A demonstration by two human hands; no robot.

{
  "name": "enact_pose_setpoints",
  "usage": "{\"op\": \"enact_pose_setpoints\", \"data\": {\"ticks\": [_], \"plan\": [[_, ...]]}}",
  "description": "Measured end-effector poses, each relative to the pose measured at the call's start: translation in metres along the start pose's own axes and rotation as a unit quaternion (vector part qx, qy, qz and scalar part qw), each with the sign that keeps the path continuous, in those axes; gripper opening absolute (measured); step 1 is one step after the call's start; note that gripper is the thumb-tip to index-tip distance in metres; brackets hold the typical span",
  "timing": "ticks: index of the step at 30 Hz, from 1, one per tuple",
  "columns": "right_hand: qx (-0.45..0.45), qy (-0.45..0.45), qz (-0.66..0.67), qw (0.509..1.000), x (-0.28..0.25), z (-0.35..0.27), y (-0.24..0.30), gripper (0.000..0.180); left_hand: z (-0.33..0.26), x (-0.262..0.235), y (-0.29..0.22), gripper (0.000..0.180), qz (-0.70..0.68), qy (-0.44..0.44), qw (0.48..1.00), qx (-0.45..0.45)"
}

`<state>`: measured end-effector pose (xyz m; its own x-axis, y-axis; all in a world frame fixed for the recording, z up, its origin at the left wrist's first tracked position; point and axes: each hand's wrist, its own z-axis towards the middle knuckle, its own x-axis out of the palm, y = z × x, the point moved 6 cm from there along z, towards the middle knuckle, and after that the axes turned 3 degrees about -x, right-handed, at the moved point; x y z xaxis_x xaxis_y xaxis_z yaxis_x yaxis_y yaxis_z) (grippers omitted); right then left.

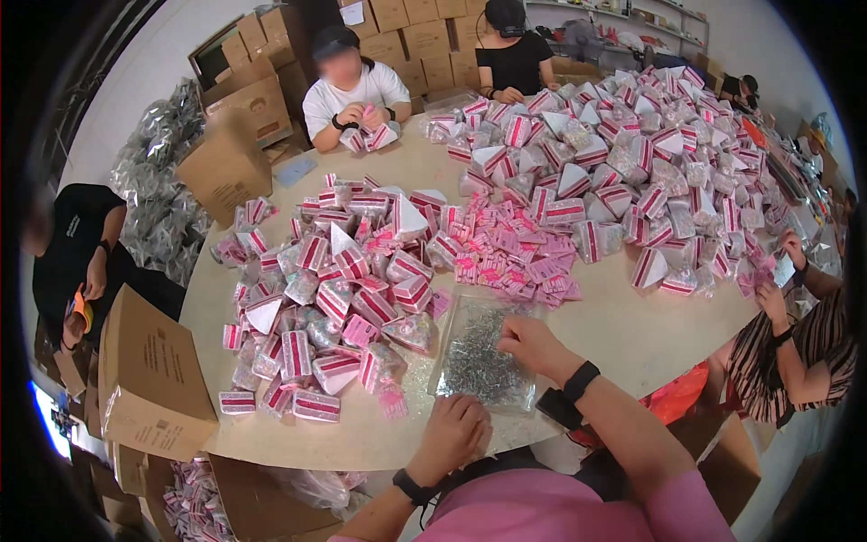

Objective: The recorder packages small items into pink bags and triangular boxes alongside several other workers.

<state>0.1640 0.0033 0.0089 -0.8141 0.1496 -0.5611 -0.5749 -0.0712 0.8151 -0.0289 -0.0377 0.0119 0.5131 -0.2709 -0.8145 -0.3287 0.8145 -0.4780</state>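
A shallow clear tray lies in front of me on the table, holding a heap of small silvery metal pieces. Over the tray's right part is my right hand, its fingers closed in a pinch; whatever may be between them is too small to make out. My left hand is beside the tray's near left corner at the table edge. Its fingers are curled together, hiding anything inside. Just beyond the tray is a pile of pink printed cards. To the left are heaped clear-wrapped packs shaped like cake slices, with pink stripes.
A larger heap of similar packs covers the far right of the table. An open cardboard box stands at the left edge. A dark phone-like object lies by my right forearm. Several other people are around the table.
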Motion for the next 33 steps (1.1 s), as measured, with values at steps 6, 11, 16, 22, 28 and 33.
{"op": "enact_pose_setpoints", "data": {"ticks": [6,11,16,22,28,33], "plan": [[-0.095,-0.095,-0.013,0.991,0.01,-0.007,-0.03,0.014,0.001,0.005,-0.005,0.029,-0.001,0.001,1.0,0.018],[0.045,-0.034,0.069,0.996,0.007,-0.014,-0.024,0.014,0.001,0.01,-0.01,0.022,0.011,-0.009,0.999,0.04],[0.047,-0.049,0.071,0.995,-0.001,-0.017,-0.021,0.016,0.002,0.009,-0.013,0.023,0.021,-0.005,0.999,0.046],[-0.018,-0.14,0.081,0.987,-0.017,-0.021,-0.008,0.012,0.002,0.006,-0.014,0.022,0.002,0.001,1.0,0.03],[0.153,-0.109,0.383,0.905,-0.007,-0.028,-0.016,0.008,0.015,-0.007,-0.004,0.018,-0.052,-0.062,0.996,-0.033],[0.16,-0.098,0.4,0.897,-0.005,-0.03,-0.008,0.008,0.034,-0.011,0.011,0.016,-0.199,-0.101,0.962,-0.16]]}}
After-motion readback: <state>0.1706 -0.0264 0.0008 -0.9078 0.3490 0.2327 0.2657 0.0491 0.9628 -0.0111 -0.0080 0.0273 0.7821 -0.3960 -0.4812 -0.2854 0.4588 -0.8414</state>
